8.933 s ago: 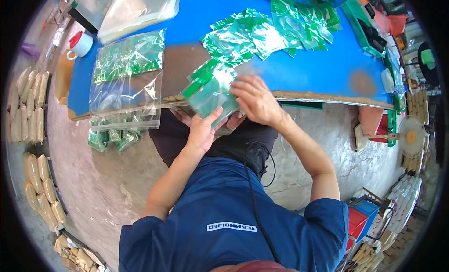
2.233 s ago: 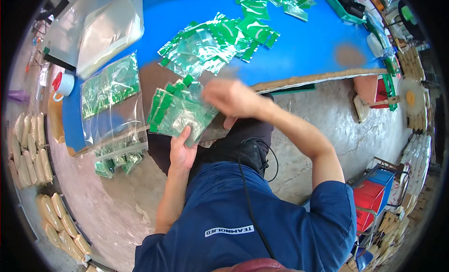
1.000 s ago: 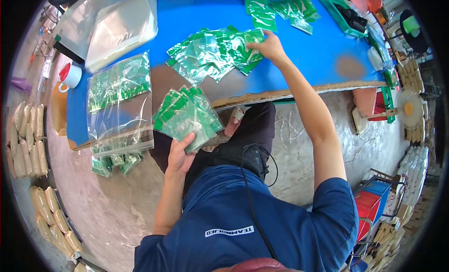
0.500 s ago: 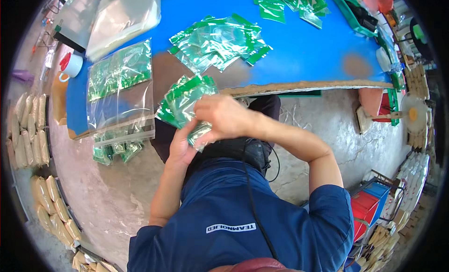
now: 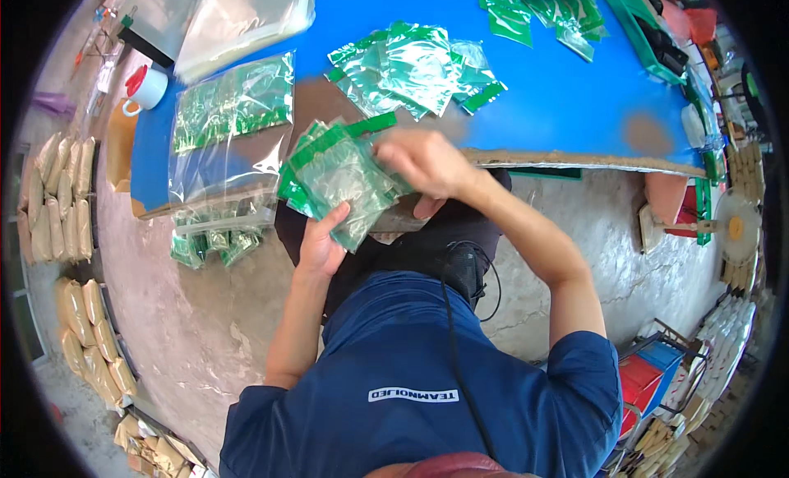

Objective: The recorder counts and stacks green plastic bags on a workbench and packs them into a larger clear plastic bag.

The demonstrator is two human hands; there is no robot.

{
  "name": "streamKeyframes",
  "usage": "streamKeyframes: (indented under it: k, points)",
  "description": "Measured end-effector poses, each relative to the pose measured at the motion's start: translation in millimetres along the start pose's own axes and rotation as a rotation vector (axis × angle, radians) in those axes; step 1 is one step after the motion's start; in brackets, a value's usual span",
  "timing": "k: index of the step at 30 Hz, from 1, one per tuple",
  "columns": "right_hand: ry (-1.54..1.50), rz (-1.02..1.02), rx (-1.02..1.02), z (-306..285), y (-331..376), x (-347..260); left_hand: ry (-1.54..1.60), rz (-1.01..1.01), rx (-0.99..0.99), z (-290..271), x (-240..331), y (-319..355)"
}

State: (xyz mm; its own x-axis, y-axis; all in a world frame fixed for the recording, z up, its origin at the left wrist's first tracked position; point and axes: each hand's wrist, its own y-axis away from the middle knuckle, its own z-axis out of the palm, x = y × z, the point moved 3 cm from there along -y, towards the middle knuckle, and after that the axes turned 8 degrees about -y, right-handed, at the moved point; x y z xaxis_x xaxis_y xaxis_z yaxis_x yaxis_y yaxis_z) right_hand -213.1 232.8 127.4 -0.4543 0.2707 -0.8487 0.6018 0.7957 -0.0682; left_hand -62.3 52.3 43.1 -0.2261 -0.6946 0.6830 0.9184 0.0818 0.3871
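Observation:
Several flat clear plastic packets with green bands form a stack, which my left hand grips at its lower edge, thumb on top. At the stack's right side is my right hand, slightly blurred, its fingers curled at the edge of a green-banded packet that sticks out from the others. Just beyond, a loose pile of similar packets lies on the blue table. To the left, a large clear zip bag with green-banded packets in it lies partly over the table's front edge.
Clear plastic sheets or bags are stacked at the back left, near a white mug with a red top. More green packets and a green tray holding dark items are at the far right. The blue table has a worn front edge.
My right hand has moved right, off the top of the stack, and the stack is fanned wider in my left hand. A glossy packet now shows on top of the table pile. The view has shifted slightly.

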Motion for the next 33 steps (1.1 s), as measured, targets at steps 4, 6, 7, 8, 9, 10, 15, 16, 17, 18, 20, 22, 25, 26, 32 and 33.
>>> streamKeyframes:
  k: [4,6,7,8,9,10,15,16,17,18,20,22,25,26,32,33]
  points:
    - [0.46,-0.221,0.511,-40,-20,21,0.028,0.024,-0.025,-5,-5,0]
    - [0.772,-0.114,0.409,-31,-16,40,0.075,0.035,-0.083,-14,-7,7]
    - [0.737,-0.132,0.33,-16,-11,35,0.082,0.041,-0.074,-14,-6,7]
    - [0.727,-0.171,0.275,-1,0,23,0.064,0.068,-0.081,-10,-5,6]
    - [0.709,-0.216,0.216,11,7,11,0.044,0.1,-0.078,-4,-2,10]
    - [0.645,-0.282,0.115,22,12,10,0.019,0.084,-0.049,-1,0,7]
    - [0.151,-0.041,0.197,-6,-1,3,0.024,0.123,0.013,-3,-3,3]
    - [0.535,-0.101,0.449,-14,-4,4,0.065,0.101,0.015,-8,-5,3]
    - [0.847,-0.037,0.502,-17,-3,9,0.105,0.079,0.016,-11,-6,3]
    - [0.806,-0.083,0.447,-12,1,16,0.102,0.077,0.007,-14,-6,4]
    - [0.575,-0.234,0.241,-1,12,15,0.213,0.021,-0.075,-11,-10,7]
    - [0.268,-0.43,0.058,12,18,2,0.119,0.031,-0.065,-6,-10,1]
    - [0.12,-0.031,0.002,-15,8,-1,0.024,0.016,-0.046,-8,-15,-2]
    - [0.091,-0.056,0.224,-30,-5,9,0.028,0.005,-0.05,-10,-17,-3]
    - [0.774,-0.022,0.59,-75,-16,75,0.184,-0.042,-0.084,-29,-21,4]
    - [0.779,0.066,0.547,-70,-7,63,0.233,-0.044,-0.09,-33,-24,5]
